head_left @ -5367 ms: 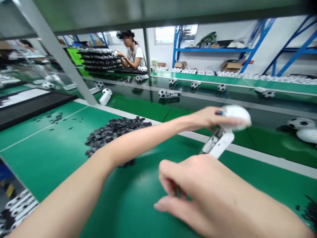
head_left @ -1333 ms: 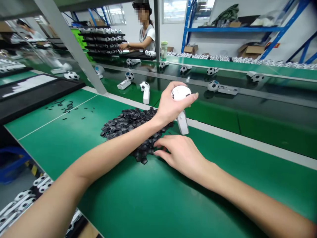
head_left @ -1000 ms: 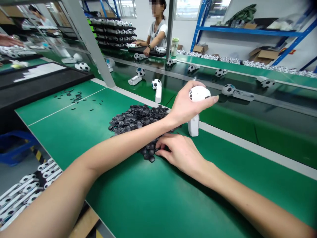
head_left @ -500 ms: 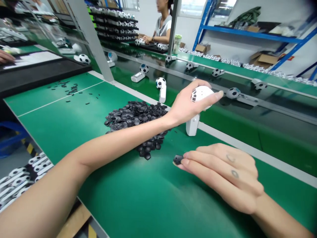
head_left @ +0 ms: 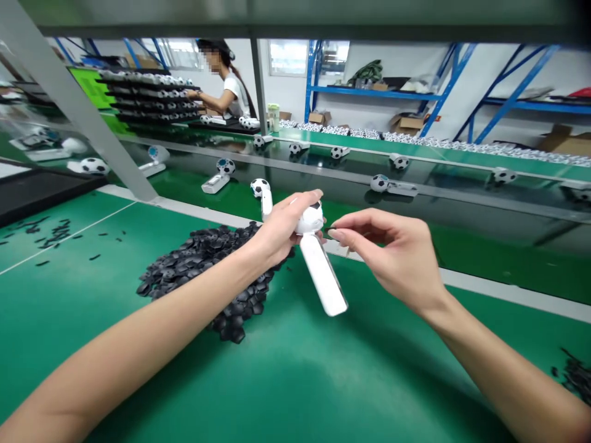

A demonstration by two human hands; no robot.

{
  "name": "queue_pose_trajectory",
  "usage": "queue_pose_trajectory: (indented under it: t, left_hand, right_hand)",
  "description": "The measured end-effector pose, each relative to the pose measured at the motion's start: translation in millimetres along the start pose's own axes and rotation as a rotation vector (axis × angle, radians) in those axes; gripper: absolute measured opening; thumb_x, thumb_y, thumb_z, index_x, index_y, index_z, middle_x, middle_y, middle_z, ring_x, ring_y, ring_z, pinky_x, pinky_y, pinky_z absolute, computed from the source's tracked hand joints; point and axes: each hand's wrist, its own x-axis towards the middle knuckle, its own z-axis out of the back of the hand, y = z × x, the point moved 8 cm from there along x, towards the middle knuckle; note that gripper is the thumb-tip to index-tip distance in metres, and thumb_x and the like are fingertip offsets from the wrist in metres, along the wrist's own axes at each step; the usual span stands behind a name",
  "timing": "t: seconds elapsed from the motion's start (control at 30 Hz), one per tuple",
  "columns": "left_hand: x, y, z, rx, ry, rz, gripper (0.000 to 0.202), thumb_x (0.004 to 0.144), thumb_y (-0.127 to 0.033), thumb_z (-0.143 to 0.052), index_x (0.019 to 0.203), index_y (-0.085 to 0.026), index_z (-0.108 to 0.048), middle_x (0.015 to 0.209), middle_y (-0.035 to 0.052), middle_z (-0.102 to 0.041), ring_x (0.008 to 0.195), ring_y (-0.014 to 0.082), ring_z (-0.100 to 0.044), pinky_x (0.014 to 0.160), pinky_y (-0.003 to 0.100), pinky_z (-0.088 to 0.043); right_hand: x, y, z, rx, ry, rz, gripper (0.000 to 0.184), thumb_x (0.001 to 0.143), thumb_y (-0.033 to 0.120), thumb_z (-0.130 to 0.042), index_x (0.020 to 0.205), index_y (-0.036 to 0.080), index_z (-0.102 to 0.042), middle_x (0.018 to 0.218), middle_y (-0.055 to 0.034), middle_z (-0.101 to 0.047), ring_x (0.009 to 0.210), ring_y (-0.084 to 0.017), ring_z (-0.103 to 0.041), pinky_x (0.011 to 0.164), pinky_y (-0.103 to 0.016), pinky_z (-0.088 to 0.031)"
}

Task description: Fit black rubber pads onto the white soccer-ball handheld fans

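My left hand [head_left: 277,232] is closed around the head of a white soccer-ball device [head_left: 324,277]. Its long flat handle slants down toward me, above the table. Just right of the ball, my right hand [head_left: 399,255] pinches a small black piece [head_left: 330,227] between thumb and fingertips; little of the piece shows. Whether it touches the ball I cannot tell. Under and behind my left forearm lies a heap of black pentagon pieces [head_left: 198,255], partly covered by the arm.
Several like devices, one a ball-headed unit [head_left: 392,186], lie along the dark green conveyor [head_left: 484,246] beyond the table's pale edge. Thin black strips [head_left: 58,232] are scattered at left. A slanted grey post [head_left: 99,123] rises at left. Another person [head_left: 233,92] works across the conveyor.
My left hand has turned the device so its handle points toward me. The right hand has risen from the table to beside the ball, with the black piece. The view has shifted right.
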Motion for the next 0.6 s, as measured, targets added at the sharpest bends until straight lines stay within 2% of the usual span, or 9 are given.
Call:
queue_pose_trajectory:
  t: [0.07,0.17,0.43,0.6]
  left_hand:
    - [-4.3,7.1,-4.2,-0.005,0.011,0.071,0.033,0.089,-0.050,-0.079,0.089,-0.021,-0.063,0.073,0.0002,-0.061,0.059,0.0166,-0.062,0.055,0.032,-0.062]
    - [-10.6,8.9,-9.5,0.009,0.019,0.078,0.037,0.089,-0.053,-0.080,0.087,-0.021,-0.064,0.071,-0.0003,-0.058,0.059,0.0164,-0.061,0.054,0.031,-0.061]
    - [-25.0,8.5,-17.9,-0.100,-0.023,0.186,0.045,0.091,-0.060,-0.077,0.081,-0.019,-0.061,0.067,-0.0005,-0.059,0.054,0.0145,-0.058,0.055,0.031,-0.062]
    - [-28.9,3.2,-20.1,-0.065,-0.016,0.144,0.042,0.094,-0.057,-0.074,0.080,-0.020,-0.058,0.066,-0.0005,-0.058,0.053,0.0146,-0.057,0.053,0.028,-0.059]
  right_hand:
    - [0.5,-8.5,-4.1,0.024,0.057,-0.050,0.009,0.093,0.013,-0.079,0.093,0.021,-0.084,0.085,0.0010,-0.084,0.072,-0.017,-0.080,0.066,-0.026,-0.063]
    - [-1.6,-13.7,-8.6,0.019,0.092,-0.074,0.013,0.093,0.010,-0.077,0.093,0.021,-0.085,0.086,0.0015,-0.084,0.074,-0.017,-0.080,0.070,-0.027,-0.062]
    - [-5.6,-10.5,-8.8,0.137,-0.004,-0.080,0.011,0.091,0.010,-0.079,0.091,0.020,-0.084,0.087,0.0020,-0.084,0.070,-0.014,-0.079,0.069,-0.024,-0.065]
    - [-5.8,-9.8,-7.6,0.139,-0.001,-0.093,0.013,0.087,0.009,-0.084,0.087,0.022,-0.083,0.085,0.0025,-0.084,0.074,-0.015,-0.079,0.072,-0.025,-0.063]
